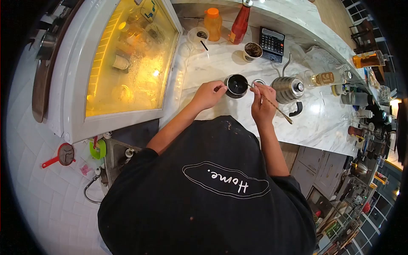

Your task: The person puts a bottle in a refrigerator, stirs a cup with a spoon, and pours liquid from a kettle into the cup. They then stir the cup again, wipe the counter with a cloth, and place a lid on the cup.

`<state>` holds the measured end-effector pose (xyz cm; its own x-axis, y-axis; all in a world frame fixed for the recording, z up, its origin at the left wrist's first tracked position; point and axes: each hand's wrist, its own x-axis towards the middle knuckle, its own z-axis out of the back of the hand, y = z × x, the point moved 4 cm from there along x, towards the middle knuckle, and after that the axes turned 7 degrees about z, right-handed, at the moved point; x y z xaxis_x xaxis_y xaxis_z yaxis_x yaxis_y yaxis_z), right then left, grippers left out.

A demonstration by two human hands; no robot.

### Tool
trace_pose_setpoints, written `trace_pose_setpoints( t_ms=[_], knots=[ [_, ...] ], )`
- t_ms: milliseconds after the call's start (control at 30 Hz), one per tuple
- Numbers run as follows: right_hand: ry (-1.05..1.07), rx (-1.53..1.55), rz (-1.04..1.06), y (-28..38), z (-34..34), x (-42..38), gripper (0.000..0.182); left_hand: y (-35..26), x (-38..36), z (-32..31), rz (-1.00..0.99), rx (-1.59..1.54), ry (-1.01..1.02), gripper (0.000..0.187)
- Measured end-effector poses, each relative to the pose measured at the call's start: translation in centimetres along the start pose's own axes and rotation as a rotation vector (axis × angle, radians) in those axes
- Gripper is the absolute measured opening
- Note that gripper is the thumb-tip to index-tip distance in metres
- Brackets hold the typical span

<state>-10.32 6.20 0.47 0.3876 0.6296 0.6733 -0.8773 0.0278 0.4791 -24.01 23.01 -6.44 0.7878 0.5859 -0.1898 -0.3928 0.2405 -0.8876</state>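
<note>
A small round cup point(236, 86) with dark liquid inside stands on the marble counter. My left hand point(209, 94) is at the cup's left side, its fingers closed at the rim. On the other side my right hand point(263, 103) pinches a long twisted bar spoon point(278, 109), whose thin end reaches into the cup. Just behind the right fingers lies a small round metal piece point(258, 83), partly covered by them. To the right stands a steel gooseneck kettle point(287, 89) with a black handle.
Farther back are a paper cup of dark grounds point(253, 51), a calculator point(272, 43), a red bottle point(241, 23), an orange-capped bottle point(213, 24) and a clear plastic cup point(198, 35). A glass-fronted fridge point(131, 59) borders the left. Bottles point(329, 78) line the right.
</note>
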Motion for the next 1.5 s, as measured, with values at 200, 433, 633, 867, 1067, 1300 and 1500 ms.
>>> trace_pose_setpoints(
  t_ms=[200, 433, 633, 867, 1067, 1300, 1500],
  knots=[
    [0.062, 0.076, 0.012, 1.8, -0.5, 0.0, 0.002, 0.0, 0.2, 0.3, 0.131, 0.062, 0.111, 0.029],
    [0.026, 0.007, 0.013, 0.3, 0.2, 0.4, 0.002, 0.1, 0.2, 0.3, 0.15, 0.061, 0.104, 0.028],
    [0.087, 0.041, 0.095, 2.0, -0.7, 1.2, 0.002, 0.0, 0.5, 0.2, 0.169, 0.053, 0.111, 0.029],
    [0.063, 0.022, 0.077, 1.0, 0.1, 0.4, 0.002, 0.2, 0.5, 0.4, -0.101, 0.094, -0.061, 0.025],
    [0.05, 0.014, 0.02, 0.8, -1.0, 0.6, 0.002, -0.2, 0.8, 0.5, -0.065, 0.098, -0.039, 0.025],
    [0.009, 0.04, 0.059, 2.0, -0.6, 0.7, 0.008, 0.4, 1.6, 0.6, -0.124, 0.132, 0.0, 0.024],
    [0.026, -0.006, -0.003, 0.6, -1.4, 1.0, 0.003, 0.2, 1.6, 0.8, -0.136, 0.119, -0.016, 0.025]
  ],
)
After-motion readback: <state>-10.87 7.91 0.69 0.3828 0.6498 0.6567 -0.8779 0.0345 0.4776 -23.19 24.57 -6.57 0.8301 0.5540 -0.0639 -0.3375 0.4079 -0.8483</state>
